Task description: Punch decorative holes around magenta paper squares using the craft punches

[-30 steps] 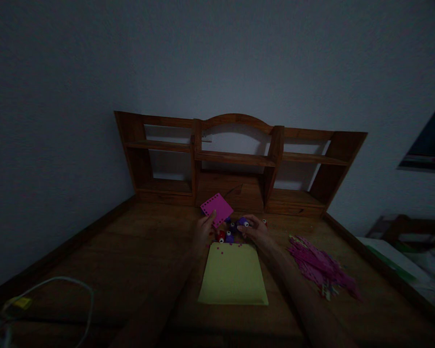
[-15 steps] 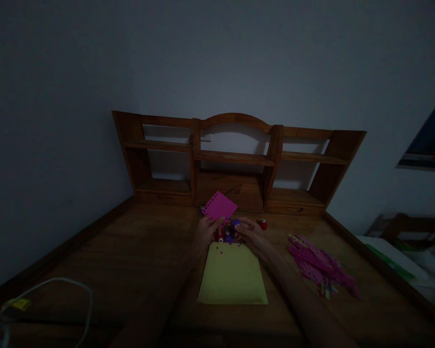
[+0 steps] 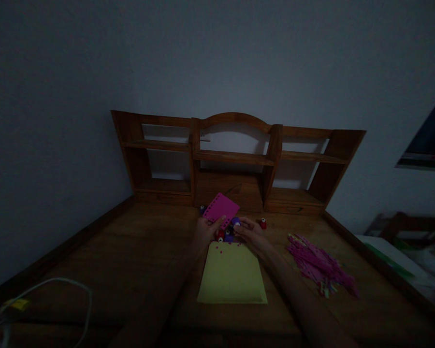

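Observation:
My left hand (image 3: 205,234) is closed on a pink sheet of paper (image 3: 223,207), thumb on top. Round holes run along the sheet's edges. My right hand (image 3: 251,230) grips a small purple paper punch (image 3: 236,222) close to the sheet's lower right edge; I cannot tell whether the paper is inside it. Below, between my hands, are a red punch (image 3: 221,235) and another purple punch (image 3: 229,238), partly hidden. A stack of yellow paper (image 3: 233,275) lies in front of them, with several pink dots (image 3: 221,252) near its far edge.
A red punch (image 3: 263,223) stands right of my right hand, and a dark one (image 3: 202,210) behind the pink sheet. Pink and yellow paper strips (image 3: 319,263) are heaped at right. A wooden shelf (image 3: 235,157) borders the desk's back; a white cable (image 3: 90,299) loops at left.
My right hand has moved left with the purple punch, up to the pink sheet. The sheet has shifted slightly right, uncovering the dark punch behind it.

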A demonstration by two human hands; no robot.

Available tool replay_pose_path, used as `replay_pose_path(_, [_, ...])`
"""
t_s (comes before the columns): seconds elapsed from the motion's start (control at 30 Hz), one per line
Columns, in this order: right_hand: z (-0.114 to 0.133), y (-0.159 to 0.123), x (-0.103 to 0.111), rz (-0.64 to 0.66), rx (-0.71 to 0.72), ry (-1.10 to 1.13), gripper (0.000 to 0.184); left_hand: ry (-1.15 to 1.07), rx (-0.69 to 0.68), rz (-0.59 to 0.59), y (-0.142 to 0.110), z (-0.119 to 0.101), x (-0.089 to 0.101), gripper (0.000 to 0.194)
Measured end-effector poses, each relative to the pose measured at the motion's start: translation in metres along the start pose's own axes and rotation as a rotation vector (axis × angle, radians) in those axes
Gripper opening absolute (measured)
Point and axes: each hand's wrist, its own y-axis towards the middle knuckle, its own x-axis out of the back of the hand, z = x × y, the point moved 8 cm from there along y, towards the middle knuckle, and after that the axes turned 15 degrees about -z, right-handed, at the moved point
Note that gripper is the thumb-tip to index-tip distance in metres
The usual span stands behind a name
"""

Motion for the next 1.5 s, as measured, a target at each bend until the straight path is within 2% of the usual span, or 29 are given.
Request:
replay_pose_path(0.33, [0.0,-0.002,0.001,-0.005,-0.062,0.026,0.038,-0.019,-0.022,0.015,0.004,0.011,-0.001,0.035])
replay_pose_path(0.57, [-0.002,0.002,0.003,-0.002,-0.036,0.011,0.033,-0.019,-0.017,0.036,0.005,0.014,-0.002,0.033])
replay_pose_path(0.83, [-0.003,0.001,0.0,0.013,-0.058,-0.007,0.03,-0.028,-0.009,0.047,0.001,0.013,-0.005,0.038])
replay_pose_path(1.1, [0.0,-0.009,-0.008,0.031,-0.116,0.029,0.029,0.044,-0.078,0.089,-0.004,0.0,-0.009,0.034])
replay_pose_path(1.37, [0.002,-0.02,-0.021,0.131,-0.178,0.076,0.025,0.036,-0.038,0.194,-0.008,0.004,-0.015,0.036])
replay_pose_path(1.5, [0.0,-0.017,-0.018,0.115,-0.163,0.098,0.021,-0.026,0.038,0.24,-0.013,0.0,-0.017,0.036])
